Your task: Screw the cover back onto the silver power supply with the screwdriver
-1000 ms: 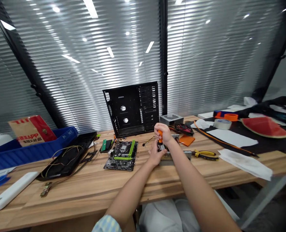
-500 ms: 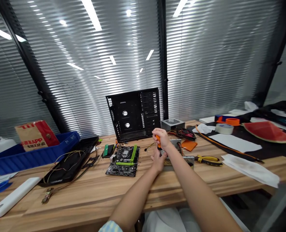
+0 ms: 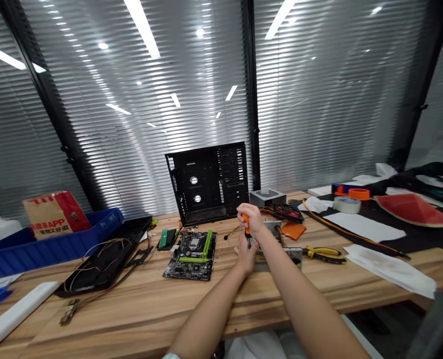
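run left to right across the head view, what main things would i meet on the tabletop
Blue bin, black panel with loose wires, circuit board with green slots, orange-handled tool, grey vented box, orange square, yellow-handled pliers, red watermelon-like wedge.

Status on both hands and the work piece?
Right hand closed on orange screwdriver, upright. Left hand at its lower end, by the metal casing. Forearms hide part of casing; yellow-handled pliers close beside it.
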A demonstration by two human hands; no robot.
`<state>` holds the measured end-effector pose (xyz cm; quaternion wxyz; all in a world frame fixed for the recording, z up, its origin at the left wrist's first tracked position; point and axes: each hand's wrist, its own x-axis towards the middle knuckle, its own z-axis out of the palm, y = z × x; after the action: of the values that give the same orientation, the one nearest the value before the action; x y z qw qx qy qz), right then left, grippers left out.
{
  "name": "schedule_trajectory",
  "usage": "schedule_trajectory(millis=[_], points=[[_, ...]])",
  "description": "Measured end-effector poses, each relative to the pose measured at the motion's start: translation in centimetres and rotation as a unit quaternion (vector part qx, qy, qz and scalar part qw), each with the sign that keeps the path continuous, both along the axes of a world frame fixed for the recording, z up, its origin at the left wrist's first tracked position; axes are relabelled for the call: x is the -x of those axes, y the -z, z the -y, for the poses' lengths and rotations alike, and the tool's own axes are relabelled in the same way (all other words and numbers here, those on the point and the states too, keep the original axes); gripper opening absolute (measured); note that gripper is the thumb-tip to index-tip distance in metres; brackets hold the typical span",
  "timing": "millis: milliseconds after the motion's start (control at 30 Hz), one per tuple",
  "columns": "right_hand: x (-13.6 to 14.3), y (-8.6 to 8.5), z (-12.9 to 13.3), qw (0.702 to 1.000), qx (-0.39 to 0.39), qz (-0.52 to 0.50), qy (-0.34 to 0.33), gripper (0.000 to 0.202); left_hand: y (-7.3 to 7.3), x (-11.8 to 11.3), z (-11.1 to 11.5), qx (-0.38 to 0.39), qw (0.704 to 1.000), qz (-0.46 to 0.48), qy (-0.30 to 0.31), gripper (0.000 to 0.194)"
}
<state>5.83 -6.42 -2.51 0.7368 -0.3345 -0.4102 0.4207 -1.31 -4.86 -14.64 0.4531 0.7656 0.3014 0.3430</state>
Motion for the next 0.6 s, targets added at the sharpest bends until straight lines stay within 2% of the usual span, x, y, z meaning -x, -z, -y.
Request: schedule_trajectory(millis=[367, 600], points=[[-0.01, -0.10, 0.05, 0.999, 0.000, -0.011, 0.030, 0.030, 0.41, -0.07, -0.15, -0.016, 1.000, -0.005, 0.000, 0.088], [0.00, -0.12, 0.26, 0.999, 0.001, -0.023, 0.049, 0.031, 0.12, 0.08, 0.03, -0.012, 1.000, -0.007, 0.000, 0.087]])
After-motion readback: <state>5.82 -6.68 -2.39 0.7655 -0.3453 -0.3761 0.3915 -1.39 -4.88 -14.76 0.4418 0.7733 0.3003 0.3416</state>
